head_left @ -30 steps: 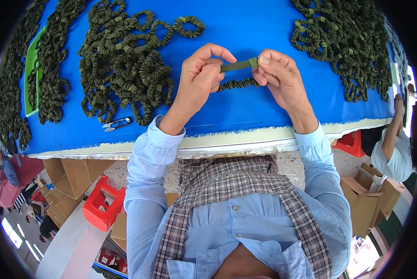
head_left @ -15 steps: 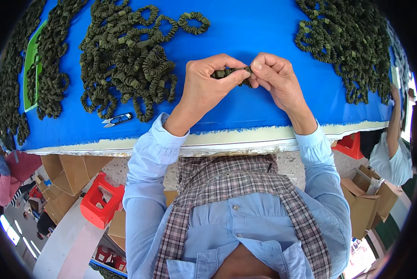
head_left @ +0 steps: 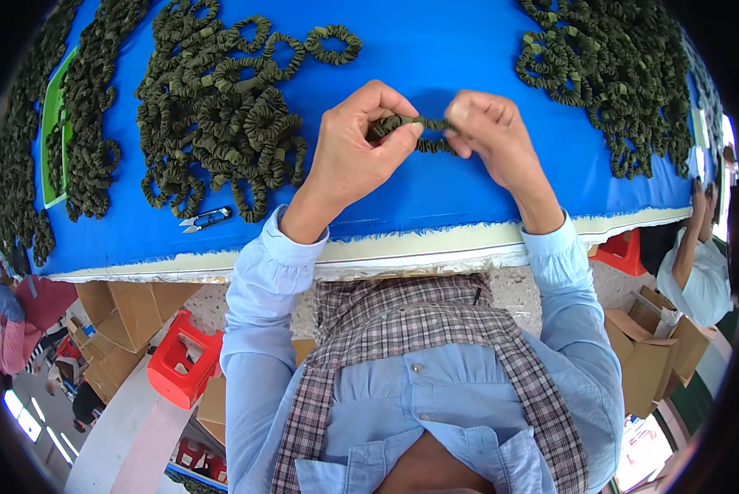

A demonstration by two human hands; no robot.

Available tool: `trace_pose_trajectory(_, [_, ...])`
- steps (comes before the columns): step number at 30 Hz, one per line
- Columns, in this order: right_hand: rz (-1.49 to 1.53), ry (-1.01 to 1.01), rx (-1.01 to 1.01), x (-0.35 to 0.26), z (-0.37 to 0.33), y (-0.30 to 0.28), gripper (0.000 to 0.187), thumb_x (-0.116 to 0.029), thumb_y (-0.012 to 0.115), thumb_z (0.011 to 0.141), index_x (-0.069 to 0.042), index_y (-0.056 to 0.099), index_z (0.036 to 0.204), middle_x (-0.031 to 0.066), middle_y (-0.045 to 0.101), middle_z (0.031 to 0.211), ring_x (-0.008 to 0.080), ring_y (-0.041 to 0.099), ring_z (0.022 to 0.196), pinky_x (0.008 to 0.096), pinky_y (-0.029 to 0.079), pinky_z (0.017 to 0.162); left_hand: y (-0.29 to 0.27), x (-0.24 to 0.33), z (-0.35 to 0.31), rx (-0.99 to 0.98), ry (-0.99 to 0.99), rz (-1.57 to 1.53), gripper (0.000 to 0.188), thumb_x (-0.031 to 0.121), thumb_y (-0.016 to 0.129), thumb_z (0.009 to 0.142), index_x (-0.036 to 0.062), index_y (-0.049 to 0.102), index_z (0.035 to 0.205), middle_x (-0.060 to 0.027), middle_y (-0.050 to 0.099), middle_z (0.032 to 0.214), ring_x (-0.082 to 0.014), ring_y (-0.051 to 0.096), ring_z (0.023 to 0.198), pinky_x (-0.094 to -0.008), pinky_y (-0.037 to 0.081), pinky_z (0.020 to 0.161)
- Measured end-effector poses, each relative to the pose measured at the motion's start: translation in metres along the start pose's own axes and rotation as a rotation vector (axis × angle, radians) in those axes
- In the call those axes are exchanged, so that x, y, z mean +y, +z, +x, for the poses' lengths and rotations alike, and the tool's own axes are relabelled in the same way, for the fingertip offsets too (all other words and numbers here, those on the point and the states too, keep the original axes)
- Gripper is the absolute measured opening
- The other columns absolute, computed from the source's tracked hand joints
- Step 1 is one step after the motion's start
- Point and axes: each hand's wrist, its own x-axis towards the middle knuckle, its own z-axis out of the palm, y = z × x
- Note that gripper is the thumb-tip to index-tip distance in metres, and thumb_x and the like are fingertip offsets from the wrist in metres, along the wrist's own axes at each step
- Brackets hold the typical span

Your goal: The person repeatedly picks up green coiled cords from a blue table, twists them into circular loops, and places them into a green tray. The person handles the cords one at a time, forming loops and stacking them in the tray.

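A dark green gathered scrunchie [head_left: 434, 146] is held above the blue cloth between both hands. My left hand [head_left: 355, 142] pinches its left side with thumb and forefinger, the thumb lying across the top. At its right end is my right hand [head_left: 501, 136], fingers bent together on the loop; thumb and fingertips are slightly blurred. Between the hands, two strands of the loop show. To the left lies a big heap of similar scrunchies [head_left: 221, 107], with one single scrunchie [head_left: 333, 44] apart at its upper right.
Small thread snips [head_left: 205, 219] lie below the left heap. Another scrunchie heap [head_left: 625, 74] covers the right side. A green tray [head_left: 51, 132] sits among scrunchies at far left. Below the table edge are a red stool [head_left: 180, 362] and cardboard boxes [head_left: 645, 362]. Another person's arm [head_left: 689, 230] reaches in at right.
My hands have moved slightly apart, and more of the scrunchie shows between them. The left hand has shifted a little left and up. The person at right has both hands at the table edge.
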Motion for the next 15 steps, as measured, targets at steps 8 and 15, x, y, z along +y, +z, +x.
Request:
trace_pose_trajectory(8, [-0.172, 0.058, -0.002, -0.006, -0.004, 0.005, 0.016, -0.015, 0.059, 0.09, -0.002, 0.061, 0.081, -0.0006, 0.053, 0.061, 0.005, 0.045, 0.055, 0.0208, 0.035, 0.053, -0.005, 0.006, -0.001, -0.111, -0.011, 0.073, 0.011, 0.0, 0.054, 0.083, -0.0005, 0.058, 0.093, 0.0012, 0.054, 0.061, -0.0022, 0.044, 0.054, -0.0211, 0.033, 0.048])
trace_pose_trajectory(15, [0.144, -0.099, 0.1, -0.003, -0.001, -0.005, 0.014, -0.009, 0.055, 0.089, -0.001, 0.06, 0.079, 0.001, 0.048, 0.055, 0.0086, 0.047, 0.055, 0.0245, 0.039, 0.06, -0.007, 0.005, 0.001, -0.073, -0.086, -0.097, 0.015, -0.003, 0.046, 0.083, -0.0037, 0.057, 0.094, 0.0035, 0.048, 0.058, -0.0015, 0.037, 0.052, -0.021, 0.029, 0.047])
